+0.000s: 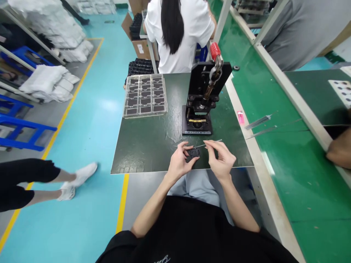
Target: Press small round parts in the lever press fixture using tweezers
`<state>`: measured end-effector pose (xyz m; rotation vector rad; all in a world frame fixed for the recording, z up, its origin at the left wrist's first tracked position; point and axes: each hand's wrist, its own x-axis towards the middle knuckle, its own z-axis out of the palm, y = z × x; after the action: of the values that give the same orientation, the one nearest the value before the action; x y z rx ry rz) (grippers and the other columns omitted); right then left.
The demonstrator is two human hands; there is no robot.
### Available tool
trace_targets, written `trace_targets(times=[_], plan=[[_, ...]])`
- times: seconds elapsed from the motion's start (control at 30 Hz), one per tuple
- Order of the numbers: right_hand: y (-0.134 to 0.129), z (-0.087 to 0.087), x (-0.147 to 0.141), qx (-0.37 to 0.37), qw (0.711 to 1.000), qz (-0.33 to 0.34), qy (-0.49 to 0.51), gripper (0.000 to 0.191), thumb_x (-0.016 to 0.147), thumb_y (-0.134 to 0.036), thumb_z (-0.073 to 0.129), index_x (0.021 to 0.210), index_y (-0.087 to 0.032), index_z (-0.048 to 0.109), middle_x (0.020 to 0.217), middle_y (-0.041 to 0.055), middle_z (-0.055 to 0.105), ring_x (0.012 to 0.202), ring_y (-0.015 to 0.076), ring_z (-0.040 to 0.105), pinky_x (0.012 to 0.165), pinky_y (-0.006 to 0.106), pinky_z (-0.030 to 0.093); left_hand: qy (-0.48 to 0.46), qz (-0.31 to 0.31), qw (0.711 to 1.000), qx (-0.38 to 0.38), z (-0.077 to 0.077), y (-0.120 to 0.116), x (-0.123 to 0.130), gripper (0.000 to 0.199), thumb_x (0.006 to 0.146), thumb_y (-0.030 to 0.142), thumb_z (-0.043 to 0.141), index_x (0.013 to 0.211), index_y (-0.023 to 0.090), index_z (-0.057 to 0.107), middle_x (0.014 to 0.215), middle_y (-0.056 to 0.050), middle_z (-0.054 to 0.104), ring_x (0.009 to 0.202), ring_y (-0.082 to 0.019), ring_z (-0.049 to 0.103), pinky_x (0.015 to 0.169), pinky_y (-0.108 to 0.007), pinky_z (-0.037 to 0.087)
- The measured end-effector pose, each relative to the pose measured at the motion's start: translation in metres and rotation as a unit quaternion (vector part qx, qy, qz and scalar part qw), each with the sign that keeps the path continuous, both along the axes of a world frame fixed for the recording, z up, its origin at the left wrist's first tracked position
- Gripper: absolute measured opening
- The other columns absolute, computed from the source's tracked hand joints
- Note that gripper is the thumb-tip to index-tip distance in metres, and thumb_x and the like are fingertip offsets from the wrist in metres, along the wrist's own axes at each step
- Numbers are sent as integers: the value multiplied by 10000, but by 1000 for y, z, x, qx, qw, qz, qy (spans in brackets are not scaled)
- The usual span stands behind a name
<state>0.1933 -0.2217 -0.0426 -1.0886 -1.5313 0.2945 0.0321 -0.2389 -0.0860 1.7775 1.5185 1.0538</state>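
Along the green counter (287, 175) lies a dark mat (142, 146), its surface creased and scuffed. Beyond the mat's far edge, a person in a white shirt (178, 40) sits with their back turned. Toward the mat's far right stands a black hand press (199, 87) with a red-tipped lever, and toward its far left sits a clear plastic tray (145, 95) of small black pieces in rows. At the mat's near edge, the left hand (179, 160) holds a small round black part (193, 153) between thumb and fingers. The right hand (221, 159) closes to a narrow pinch on a thin metal wire (211, 144), which runs toward the part's top edge; whether they touch is too small to tell.
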Motion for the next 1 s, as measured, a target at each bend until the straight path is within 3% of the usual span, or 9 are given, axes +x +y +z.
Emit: trace_targets(times=[0.2,0.4,0.57,0.77,1.0], plan=[[-1,5,0,3,998,-11,-58,205,984,-172,601,997,-250,790,868,57,789,810,211,753,776,400,654,-4,-2,1000,1,0,0,1,703,759,241,861,1302,235,416,1133,-69,774,748,-139,680,635,-269,553],[-2,-3,-2,38,997,15,-68,174,966,-129,625,1038,-247,730,908,45,777,839,197,761,781,377,651,-14,-8,1000,-5,3,0,0,674,767,227,849,1286,231,419,1115,-60,774,760,-138,685,653,-266,562],[4,-15,-8,-50,997,38,-44,62,984,-250,641,998,-198,674,1013,83,728,796,184,769,812,364,643,-10,-12,1000,-10,3,1,0,639,763,241,839,1263,229,441,1090,-54,770,764,-149,694,655,-276,568],[8,-18,-10,-62,994,54,-76,194,997,-265,609,807,-228,609,798,45,733,756,189,722,724,336,607,-11,-4,1000,-16,1,1,-1,591,746,240,830,1211,233,466,1025,-34,764,716,-144,673,638,-279,557],[8,-20,-14,-31,988,90,-125,214,1021,-215,551,809,-236,561,765,43,675,730,184,649,691,336,549,7,3,1000,-14,2,1,-3,534,737,211,761,1184,233,470,888,19,721,634,-129,642,606,-255,519]])
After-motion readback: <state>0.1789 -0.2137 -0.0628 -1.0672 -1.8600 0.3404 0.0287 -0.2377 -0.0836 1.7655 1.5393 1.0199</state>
